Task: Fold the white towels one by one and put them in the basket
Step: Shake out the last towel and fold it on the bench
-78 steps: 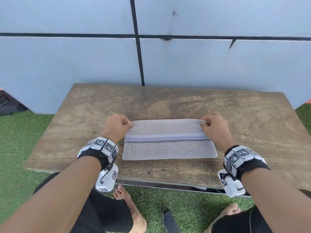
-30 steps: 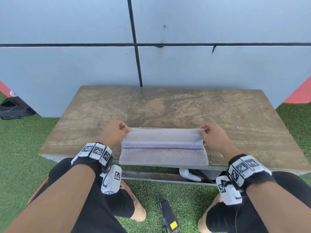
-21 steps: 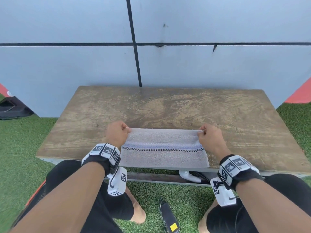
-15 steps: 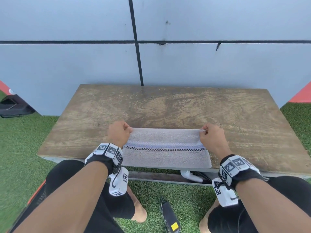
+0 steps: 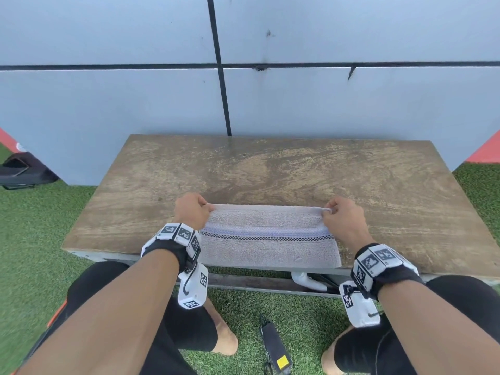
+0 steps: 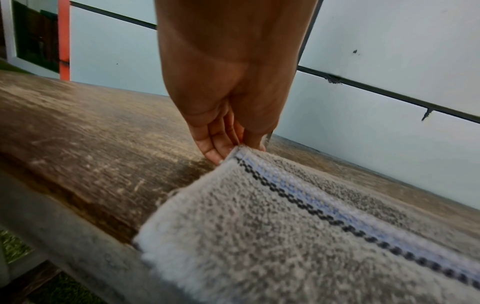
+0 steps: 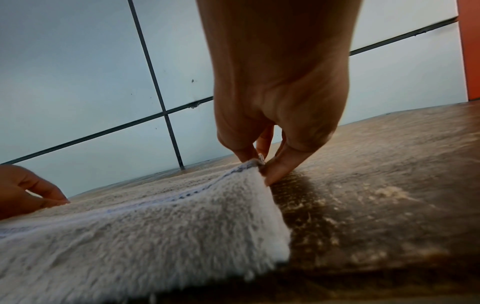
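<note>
A white towel (image 5: 267, 234) with a blue band and a dark checked stripe lies on the wooden table (image 5: 270, 171), its near edge reaching the table's front edge. My left hand (image 5: 193, 209) pinches the towel's far left corner, and my right hand (image 5: 339, 216) pinches the far right corner. In the left wrist view the left hand (image 6: 228, 150) grips the towel (image 6: 298, 236) at its corner, lifted slightly. The right wrist view shows the right hand (image 7: 259, 164) pinching the raised corner of the towel (image 7: 155, 226). No basket is in view.
A grey panelled wall (image 5: 162, 90) stands behind the table. Green artificial grass (image 5: 32, 253) surrounds it. A black object (image 5: 21, 171) lies at the far left, a black device with a yellow label (image 5: 274, 350) on the grass between my knees, and a white object (image 5: 307, 281) under the table.
The towel has slid toward me, from the table's middle to its front edge, with both hands still pinching the far corners. In the last second the hands have barely moved.
</note>
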`<state>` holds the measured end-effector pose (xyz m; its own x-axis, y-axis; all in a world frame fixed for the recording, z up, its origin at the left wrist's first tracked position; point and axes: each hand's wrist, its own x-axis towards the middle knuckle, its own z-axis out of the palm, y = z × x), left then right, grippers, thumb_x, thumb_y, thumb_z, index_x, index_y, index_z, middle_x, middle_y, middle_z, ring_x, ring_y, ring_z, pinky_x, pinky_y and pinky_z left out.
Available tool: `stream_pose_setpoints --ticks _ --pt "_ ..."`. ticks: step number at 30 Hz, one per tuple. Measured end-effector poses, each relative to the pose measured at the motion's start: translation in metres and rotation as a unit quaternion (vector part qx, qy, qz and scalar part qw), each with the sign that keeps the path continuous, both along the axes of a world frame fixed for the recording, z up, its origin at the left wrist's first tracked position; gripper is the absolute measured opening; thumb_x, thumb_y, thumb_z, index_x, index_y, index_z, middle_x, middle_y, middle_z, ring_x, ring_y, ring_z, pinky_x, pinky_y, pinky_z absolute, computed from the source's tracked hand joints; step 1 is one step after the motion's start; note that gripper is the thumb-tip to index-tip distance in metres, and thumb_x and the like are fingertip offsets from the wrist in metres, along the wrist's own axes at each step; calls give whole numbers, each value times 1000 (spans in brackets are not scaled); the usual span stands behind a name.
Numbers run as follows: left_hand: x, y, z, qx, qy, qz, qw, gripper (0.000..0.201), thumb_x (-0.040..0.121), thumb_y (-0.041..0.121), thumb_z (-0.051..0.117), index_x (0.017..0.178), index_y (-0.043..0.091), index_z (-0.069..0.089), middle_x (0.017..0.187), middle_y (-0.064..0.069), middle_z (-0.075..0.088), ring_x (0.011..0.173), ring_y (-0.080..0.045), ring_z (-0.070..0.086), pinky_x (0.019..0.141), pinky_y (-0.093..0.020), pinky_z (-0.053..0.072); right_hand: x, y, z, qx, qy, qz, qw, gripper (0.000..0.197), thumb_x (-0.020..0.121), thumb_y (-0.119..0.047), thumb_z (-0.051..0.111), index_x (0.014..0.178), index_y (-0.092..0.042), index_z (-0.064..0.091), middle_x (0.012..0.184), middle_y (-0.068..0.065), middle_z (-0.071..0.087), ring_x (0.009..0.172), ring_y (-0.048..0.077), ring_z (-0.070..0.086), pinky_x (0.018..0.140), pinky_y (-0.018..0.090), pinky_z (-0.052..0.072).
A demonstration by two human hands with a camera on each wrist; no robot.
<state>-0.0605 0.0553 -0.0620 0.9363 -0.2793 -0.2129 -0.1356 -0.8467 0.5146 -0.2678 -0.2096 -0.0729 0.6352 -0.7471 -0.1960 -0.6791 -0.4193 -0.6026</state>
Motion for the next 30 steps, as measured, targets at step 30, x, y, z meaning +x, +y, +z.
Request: stream_pose_setpoints --ticks 30 --pt "4 10 1 63 -1 -89 994 19 89 21 75 82 3 77 67 -5 69 50 -10 56 47 -18 43 4 16 16 -143 162 81 973 21 97 -26 56 117 -17 54 112 6 55 100 30 59 82 44 50"
